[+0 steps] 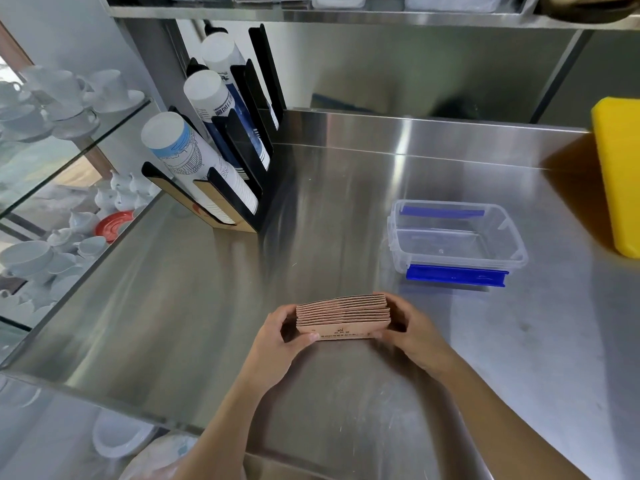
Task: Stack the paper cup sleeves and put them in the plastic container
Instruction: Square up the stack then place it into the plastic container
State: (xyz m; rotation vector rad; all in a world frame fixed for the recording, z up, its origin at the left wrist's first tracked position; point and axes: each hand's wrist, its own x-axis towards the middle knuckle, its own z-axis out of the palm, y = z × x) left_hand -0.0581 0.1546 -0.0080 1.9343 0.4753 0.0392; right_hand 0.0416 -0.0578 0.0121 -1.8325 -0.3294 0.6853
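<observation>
A stack of several brown paper cup sleeves [343, 315] stands on edge on the steel counter [207, 299], squared up between both hands. My left hand [280, 336] grips the stack's left end, thumb on the near face. My right hand [412, 329] grips the right end. The clear plastic container [519, 252] with blue side clips sits open and empty on the counter, up and to the right of the stack, apart from my hands.
A black cup dispenser [242, 174] holding rows of paper cups stands at the back left. A yellow block [620, 174] leans at the right edge. Glass shelves with white cups and teapots [62, 98] lie to the left. A steel shelf [346, 12] hangs overhead.
</observation>
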